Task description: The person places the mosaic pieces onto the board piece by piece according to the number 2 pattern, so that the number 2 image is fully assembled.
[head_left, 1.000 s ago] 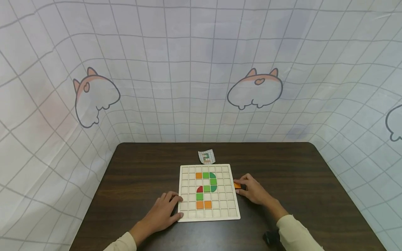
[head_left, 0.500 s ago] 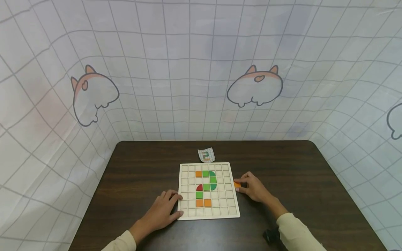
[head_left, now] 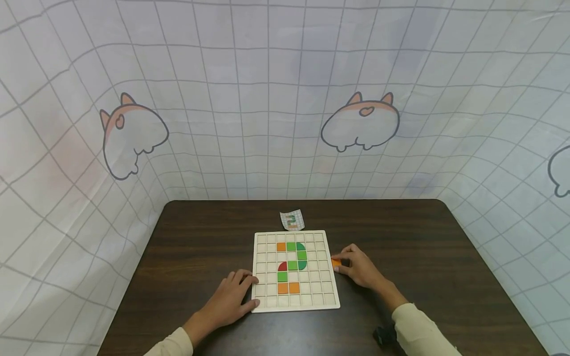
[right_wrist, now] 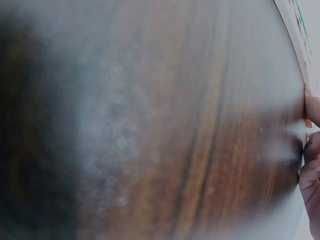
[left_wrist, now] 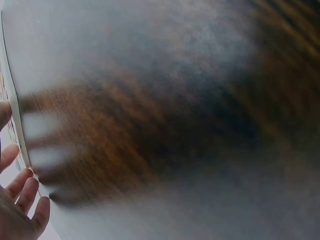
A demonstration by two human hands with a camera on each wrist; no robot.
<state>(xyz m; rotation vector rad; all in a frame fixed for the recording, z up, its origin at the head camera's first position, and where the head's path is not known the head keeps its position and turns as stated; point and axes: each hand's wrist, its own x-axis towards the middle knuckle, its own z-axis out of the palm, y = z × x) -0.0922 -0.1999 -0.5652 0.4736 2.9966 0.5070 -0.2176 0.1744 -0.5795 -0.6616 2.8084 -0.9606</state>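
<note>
A cream grid board (head_left: 318,291) lies on the dark wooden table. Orange, green and one red tile (head_left: 282,266) sit in its squares, some with a rounded corner. My left hand (head_left: 229,300) rests at the board's left edge, thumb and fingertips on the rim. In the left wrist view, the fingers (left_wrist: 27,192) of this hand spread along that edge. Just off the board's right edge, my right hand (head_left: 359,268) pinches an orange tile (head_left: 336,262) between thumb and fingers. The right wrist view catches only a sliver of orange beside the fingertips (right_wrist: 312,107).
A small paper card (head_left: 292,220) printed with a coloured grid pattern lies behind the board. Near the right sleeve (head_left: 420,331) is a black object (head_left: 384,336) at the wrist. Fabric with a grid print (head_left: 249,148) surrounds the table at the back and sides.
The head view has tilted slightly, so everything sits a little higher in it. Both hands and the tiles keep their places.
</note>
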